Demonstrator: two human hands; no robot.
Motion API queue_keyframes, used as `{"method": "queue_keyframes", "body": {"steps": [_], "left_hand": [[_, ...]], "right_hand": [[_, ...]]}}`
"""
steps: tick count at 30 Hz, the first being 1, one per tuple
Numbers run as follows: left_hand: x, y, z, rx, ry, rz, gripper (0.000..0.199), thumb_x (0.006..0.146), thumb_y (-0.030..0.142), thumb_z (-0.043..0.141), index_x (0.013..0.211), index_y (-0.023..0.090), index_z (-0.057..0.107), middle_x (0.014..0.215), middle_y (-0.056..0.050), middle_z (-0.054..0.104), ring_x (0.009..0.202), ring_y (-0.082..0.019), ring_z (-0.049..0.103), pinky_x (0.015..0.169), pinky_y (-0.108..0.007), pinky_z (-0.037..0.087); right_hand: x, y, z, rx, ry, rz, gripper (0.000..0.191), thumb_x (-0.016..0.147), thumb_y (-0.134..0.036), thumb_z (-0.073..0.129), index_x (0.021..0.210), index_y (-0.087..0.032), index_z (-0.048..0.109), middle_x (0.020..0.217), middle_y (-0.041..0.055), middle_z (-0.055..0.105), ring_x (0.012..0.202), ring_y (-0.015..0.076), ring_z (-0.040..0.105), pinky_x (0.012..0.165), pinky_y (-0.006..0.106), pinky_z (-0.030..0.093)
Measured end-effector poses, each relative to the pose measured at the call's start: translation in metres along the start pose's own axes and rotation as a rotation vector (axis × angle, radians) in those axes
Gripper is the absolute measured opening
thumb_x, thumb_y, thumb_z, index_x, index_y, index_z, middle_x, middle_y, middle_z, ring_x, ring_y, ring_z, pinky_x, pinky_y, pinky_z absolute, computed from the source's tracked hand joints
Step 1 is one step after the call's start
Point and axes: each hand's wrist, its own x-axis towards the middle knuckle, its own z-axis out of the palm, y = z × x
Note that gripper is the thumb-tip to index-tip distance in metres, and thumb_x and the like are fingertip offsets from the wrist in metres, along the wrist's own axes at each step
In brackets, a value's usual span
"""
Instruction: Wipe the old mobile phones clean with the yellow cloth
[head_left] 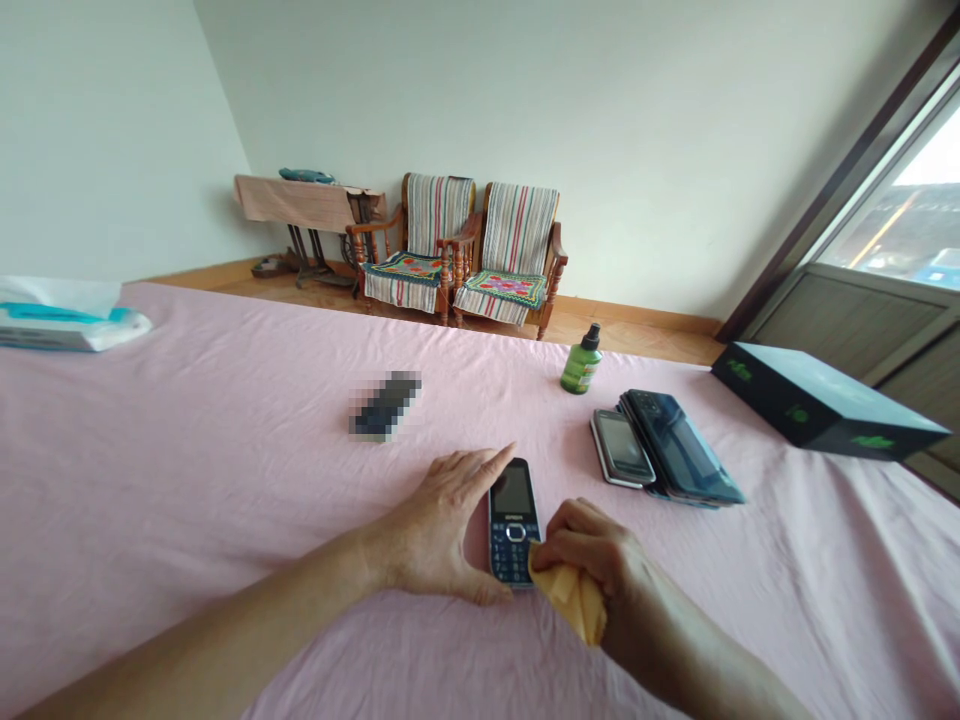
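Observation:
A dark keypad mobile phone (514, 520) lies face up on the pink cloth, its screen pointing away from me. My left hand (442, 525) spans its left side, forefinger at the top end and thumb at the bottom end, gripping it in place. Bunched in the closed fingers of my right hand (592, 550) is a yellow cloth (574, 600). That cloth touches the phone's lower right edge, beside the number keys. Part of the cloth is hidden by my fingers.
Right of the phone lie a small silver-edged device (622, 447) and a stack of dark smartphones (679, 450). Beyond stand a green spray bottle (581, 362) and a black box (817, 400). To the left are a blurred-out device (386, 405) and a tissue pack (67, 325).

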Motion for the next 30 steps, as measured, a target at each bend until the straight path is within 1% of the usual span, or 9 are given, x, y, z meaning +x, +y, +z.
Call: {"method": "queue_keyframes", "body": {"steps": [4, 10, 15, 18, 21, 22, 24, 27, 30], "left_hand": [[0.000, 0.000, 0.000, -0.012, 0.004, 0.005, 0.121, 0.056, 0.056, 0.079, 0.149, 0.026, 0.008, 0.149, -0.011, 0.031, 0.134, -0.035, 0.030, 0.110, -0.051, 0.023], [0.000, -0.001, 0.001, -0.008, -0.002, -0.008, 0.123, 0.055, 0.057, 0.080, 0.149, 0.024, 0.009, 0.150, -0.012, 0.030, 0.135, -0.036, 0.028, 0.111, -0.052, 0.022], [0.001, -0.002, 0.001, -0.001, -0.005, -0.003, 0.123, 0.054, 0.057, 0.080, 0.149, 0.024, 0.010, 0.149, -0.012, 0.031, 0.134, -0.034, 0.029, 0.110, -0.051, 0.023], [0.001, -0.002, 0.000, -0.004, -0.008, -0.004, 0.124, 0.054, 0.059, 0.079, 0.149, 0.025, 0.009, 0.149, -0.011, 0.031, 0.134, -0.035, 0.029, 0.110, -0.052, 0.023], [0.000, -0.001, -0.001, -0.010, -0.029, -0.017, 0.124, 0.054, 0.060, 0.079, 0.150, 0.026, 0.007, 0.150, -0.011, 0.029, 0.135, -0.035, 0.028, 0.110, -0.053, 0.022], [0.000, -0.001, -0.001, -0.011, -0.034, -0.021, 0.124, 0.055, 0.061, 0.079, 0.150, 0.026, 0.007, 0.151, -0.012, 0.028, 0.135, -0.036, 0.027, 0.111, -0.053, 0.022], [0.000, -0.001, -0.001, -0.013, -0.041, -0.024, 0.125, 0.054, 0.062, 0.079, 0.150, 0.026, 0.007, 0.152, -0.012, 0.027, 0.136, -0.036, 0.026, 0.111, -0.054, 0.020], [-0.001, -0.002, -0.001, -0.018, -0.041, -0.023, 0.126, 0.054, 0.065, 0.078, 0.150, 0.026, 0.007, 0.152, -0.012, 0.025, 0.137, -0.037, 0.024, 0.111, -0.055, 0.019], [0.000, -0.001, -0.001, -0.020, -0.037, -0.024, 0.123, 0.055, 0.064, 0.077, 0.150, 0.027, 0.007, 0.152, -0.012, 0.026, 0.137, -0.037, 0.025, 0.111, -0.056, 0.019]], "right_hand": [[0.003, 0.004, 0.005, -0.045, 0.082, -0.017, 0.029, 0.076, 0.005, 0.056, 0.087, -0.018, 0.069, 0.080, 0.0043, 0.055, 0.074, 0.0164, 0.052, 0.060, 0.026, 0.037], [0.003, -0.005, -0.002, -0.013, -0.027, -0.012, 0.030, 0.076, 0.006, 0.056, 0.080, -0.021, 0.068, 0.081, 0.0024, 0.057, 0.075, 0.0153, 0.053, 0.063, 0.026, 0.038], [0.005, -0.002, 0.001, -0.044, 0.035, 0.001, 0.030, 0.077, 0.006, 0.055, 0.084, -0.019, 0.068, 0.081, 0.0035, 0.056, 0.076, 0.0160, 0.052, 0.061, 0.026, 0.038], [0.004, -0.006, -0.001, -0.023, -0.020, 0.003, 0.030, 0.076, 0.007, 0.055, 0.081, -0.020, 0.068, 0.081, 0.0028, 0.057, 0.075, 0.0153, 0.053, 0.061, 0.025, 0.038], [0.001, -0.011, -0.009, 0.022, -0.097, -0.007, 0.033, 0.072, 0.010, 0.055, 0.078, -0.020, 0.067, 0.082, 0.0017, 0.058, 0.075, 0.0138, 0.055, 0.061, 0.024, 0.039], [0.000, -0.011, -0.012, 0.033, -0.103, -0.014, 0.034, 0.071, 0.010, 0.055, 0.078, -0.020, 0.067, 0.082, 0.0015, 0.058, 0.075, 0.0133, 0.055, 0.061, 0.023, 0.039], [-0.001, -0.008, -0.016, 0.036, -0.055, -0.031, 0.034, 0.072, 0.010, 0.054, 0.082, -0.020, 0.067, 0.082, 0.0014, 0.058, 0.073, 0.0127, 0.055, 0.061, 0.023, 0.039], [0.001, 0.001, -0.018, 0.007, 0.068, -0.051, 0.031, 0.073, 0.007, 0.056, 0.086, -0.020, 0.065, 0.082, 0.0016, 0.057, 0.072, 0.0130, 0.054, 0.061, 0.024, 0.040], [0.002, 0.008, -0.013, 0.004, 0.073, -0.036, 0.032, 0.073, 0.008, 0.055, 0.086, -0.019, 0.065, 0.082, 0.0019, 0.057, 0.073, 0.0137, 0.054, 0.062, 0.025, 0.040]]}}
